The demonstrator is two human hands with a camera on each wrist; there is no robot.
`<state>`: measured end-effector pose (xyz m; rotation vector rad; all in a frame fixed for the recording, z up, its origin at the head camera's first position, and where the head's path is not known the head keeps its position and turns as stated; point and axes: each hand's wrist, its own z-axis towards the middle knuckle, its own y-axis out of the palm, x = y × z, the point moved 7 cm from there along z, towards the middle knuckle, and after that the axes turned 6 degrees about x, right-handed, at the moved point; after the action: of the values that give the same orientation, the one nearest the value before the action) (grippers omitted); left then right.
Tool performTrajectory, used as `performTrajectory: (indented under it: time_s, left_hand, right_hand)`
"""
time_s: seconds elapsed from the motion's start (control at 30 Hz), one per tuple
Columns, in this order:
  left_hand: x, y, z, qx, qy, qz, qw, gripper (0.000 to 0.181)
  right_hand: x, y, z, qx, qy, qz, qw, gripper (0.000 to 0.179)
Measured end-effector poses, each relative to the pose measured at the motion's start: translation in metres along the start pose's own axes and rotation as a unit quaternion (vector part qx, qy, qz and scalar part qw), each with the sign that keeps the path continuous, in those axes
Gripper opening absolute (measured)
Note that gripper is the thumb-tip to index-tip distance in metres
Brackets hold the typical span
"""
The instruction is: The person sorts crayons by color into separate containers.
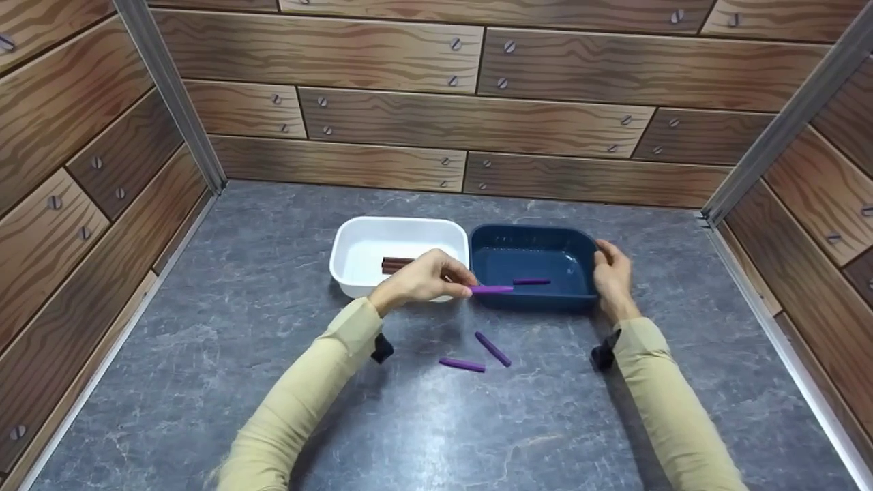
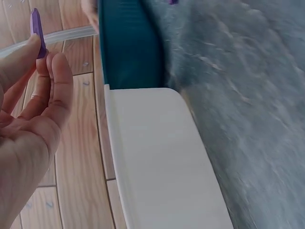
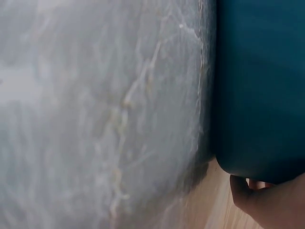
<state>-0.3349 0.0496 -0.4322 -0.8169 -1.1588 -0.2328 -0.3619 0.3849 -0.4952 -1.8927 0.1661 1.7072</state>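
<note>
My left hand [image 1: 426, 276] pinches a slim purple stick [image 1: 492, 290], pen-like with a tapered end, between thumb and fingers. In the head view it lies over the front rim of the dark blue tub [image 1: 491, 256]; in the left wrist view the stick [image 2: 38, 36] points up from the fingertips. Against the blue tub's right end rests my right hand [image 1: 614, 276], its thumb and fingers touching the outer wall. Inside that tub lies another purple stick [image 1: 531, 281]. Two more, one slanted purple stick [image 1: 492, 349] and one flatter purple stick [image 1: 462, 365], lie on the tabletop.
A white tub [image 1: 361, 252] stands left of the blue one, rims side by side, with brown sticks [image 1: 395, 262] in it, partly covered by my left hand. Wood-patterned panels [image 1: 409, 116] enclose the grey marbled tabletop [image 1: 239, 307] at the back and both sides.
</note>
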Motion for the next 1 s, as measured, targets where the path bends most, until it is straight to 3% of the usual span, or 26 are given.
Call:
performTrajectory:
  time_s: [0.17,0.3,0.6,1.0]
  left_hand:
    - [0.003,0.000,0.016,0.033,-0.001,-0.022,0.9992,0.016]
    - [0.003,0.003,0.031,0.059,0.009,-0.011,0.9982,0.017]
    - [-0.008,0.015,0.060,0.103,0.000,-0.008,0.9947,0.020]
    - [-0.017,0.031,0.088,0.148,-0.051,-0.029,0.9872,0.016]
  right_hand:
    - [0.001,-0.005,0.002,0.009,0.001,0.011,0.9999,0.046]
    - [0.002,-0.005,0.002,0.009,0.000,0.011,0.9999,0.046]
    - [0.002,-0.002,0.000,0.007,0.006,0.000,1.0000,0.046]
    - [-0.002,0.001,-0.001,0.004,-0.005,0.000,1.0000,0.045]
